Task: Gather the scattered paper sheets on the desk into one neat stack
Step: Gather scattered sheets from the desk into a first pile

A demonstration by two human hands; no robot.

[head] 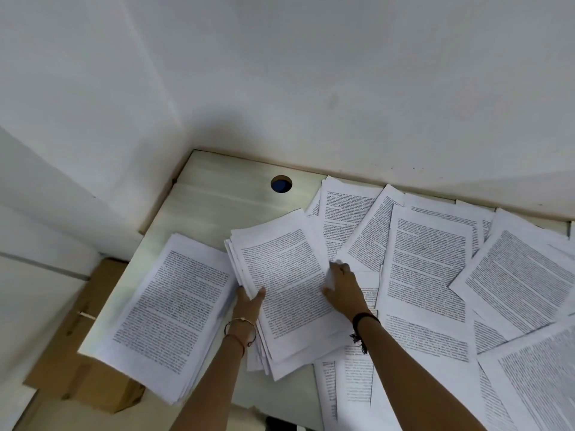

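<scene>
A loose bundle of printed sheets [286, 275] lies in the middle of the pale desk [217, 194]. My left hand [249, 301] grips its left edge, thumb on top and fingers underneath. My right hand [342, 286] rests on the bundle's right edge with fingers curled around that edge. A squared stack of printed pages [174, 309] sits to the left and overhangs the desk's front left corner. Several single sheets [429, 259] lie scattered and overlapping across the right half of the desk.
A round cable hole [281, 184] opens in the desk near the back wall [311, 88]. A cardboard box [93, 353] stands on the floor below the desk's left edge. White walls close the desk in at the back and left.
</scene>
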